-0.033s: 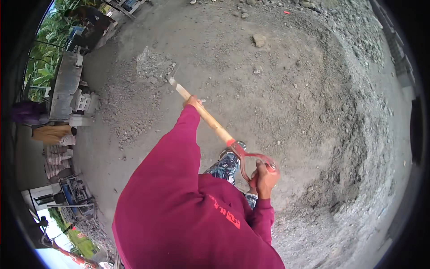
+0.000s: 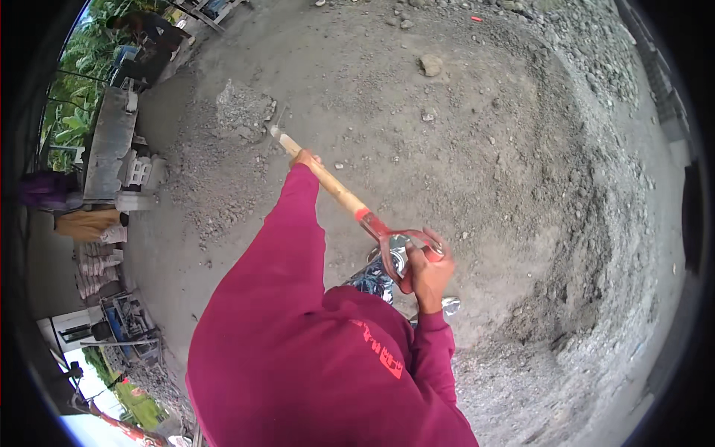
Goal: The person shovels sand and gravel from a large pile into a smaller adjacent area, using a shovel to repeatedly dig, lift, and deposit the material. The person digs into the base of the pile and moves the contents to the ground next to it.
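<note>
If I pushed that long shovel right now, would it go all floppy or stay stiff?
The shovel would probably stay stiff: its wooden shaft looks straight. It likely wouldn't swing freely, since the left hand grips the shaft and the right hand the red handle. That handle's wide loop might keep it from rolling if laid down.

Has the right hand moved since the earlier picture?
Yes: judged against the large stone, the right hand has moved left and slightly upward in the view.
</note>
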Demonstrator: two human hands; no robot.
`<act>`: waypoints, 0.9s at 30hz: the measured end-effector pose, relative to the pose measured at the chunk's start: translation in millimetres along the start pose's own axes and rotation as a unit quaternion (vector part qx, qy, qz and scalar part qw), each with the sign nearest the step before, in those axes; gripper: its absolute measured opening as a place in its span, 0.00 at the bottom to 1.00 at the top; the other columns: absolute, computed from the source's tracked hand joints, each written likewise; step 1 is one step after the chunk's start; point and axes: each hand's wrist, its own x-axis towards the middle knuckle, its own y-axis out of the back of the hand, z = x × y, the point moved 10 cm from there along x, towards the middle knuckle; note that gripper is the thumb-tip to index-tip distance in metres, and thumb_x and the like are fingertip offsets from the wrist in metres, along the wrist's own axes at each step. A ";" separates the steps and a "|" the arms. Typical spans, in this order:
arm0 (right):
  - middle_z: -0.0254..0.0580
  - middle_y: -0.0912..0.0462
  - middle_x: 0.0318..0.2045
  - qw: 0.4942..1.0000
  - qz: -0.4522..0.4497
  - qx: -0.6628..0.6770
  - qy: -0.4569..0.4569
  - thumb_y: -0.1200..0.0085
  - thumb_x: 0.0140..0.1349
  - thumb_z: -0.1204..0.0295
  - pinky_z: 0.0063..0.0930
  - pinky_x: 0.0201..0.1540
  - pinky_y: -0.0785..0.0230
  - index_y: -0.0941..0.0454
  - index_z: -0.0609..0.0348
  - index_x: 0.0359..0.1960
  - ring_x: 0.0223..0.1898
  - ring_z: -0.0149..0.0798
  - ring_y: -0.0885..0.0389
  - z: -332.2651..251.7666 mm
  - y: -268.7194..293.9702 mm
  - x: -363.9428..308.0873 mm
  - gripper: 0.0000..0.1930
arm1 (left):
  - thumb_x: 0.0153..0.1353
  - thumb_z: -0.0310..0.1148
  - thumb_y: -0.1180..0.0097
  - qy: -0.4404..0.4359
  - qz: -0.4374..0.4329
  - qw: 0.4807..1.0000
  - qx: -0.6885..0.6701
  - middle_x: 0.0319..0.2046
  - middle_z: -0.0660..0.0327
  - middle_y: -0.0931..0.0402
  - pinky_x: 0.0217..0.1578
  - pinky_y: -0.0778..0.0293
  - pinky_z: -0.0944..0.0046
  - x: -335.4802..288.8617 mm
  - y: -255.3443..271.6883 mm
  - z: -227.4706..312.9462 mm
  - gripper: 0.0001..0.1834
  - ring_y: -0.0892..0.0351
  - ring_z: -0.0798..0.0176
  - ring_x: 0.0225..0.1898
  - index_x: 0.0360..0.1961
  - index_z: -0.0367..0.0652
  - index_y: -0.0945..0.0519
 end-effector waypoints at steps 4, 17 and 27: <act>0.48 0.19 0.28 0.976 -0.162 0.045 0.140 0.40 0.50 0.69 0.29 0.40 0.27 0.31 0.72 0.51 0.31 0.43 0.19 -190.8 -111.1 -11.8 0.28 | 0.55 0.37 0.52 -0.017 -0.108 0.991 0.073 0.22 0.56 0.32 0.22 0.31 0.53 81.5 50.9 180.0 0.14 0.32 0.56 0.19 0.39 0.43 0.38; 0.38 0.22 0.18 0.890 0.354 0.261 -0.119 0.41 0.51 0.78 0.20 0.17 0.35 0.26 0.68 0.45 0.14 0.27 0.27 19.3 244.4 -254.9 0.18 | 0.56 0.34 0.50 0.378 -0.277 0.756 0.457 0.39 0.50 0.24 0.40 0.22 0.46 -282.4 -86.2 -397.2 0.20 0.23 0.44 0.41 0.49 0.39 0.35; 0.40 0.27 0.13 0.493 0.675 0.540 -0.098 0.49 0.51 0.78 0.32 0.19 0.32 0.27 0.67 0.34 0.13 0.38 0.28 202.4 183.0 -442.4 0.08 | 0.55 0.31 0.45 0.346 -0.470 0.578 0.571 0.20 0.59 0.32 0.19 0.23 0.55 -573.2 -102.0 -583.6 0.10 0.28 0.60 0.19 0.31 0.40 0.33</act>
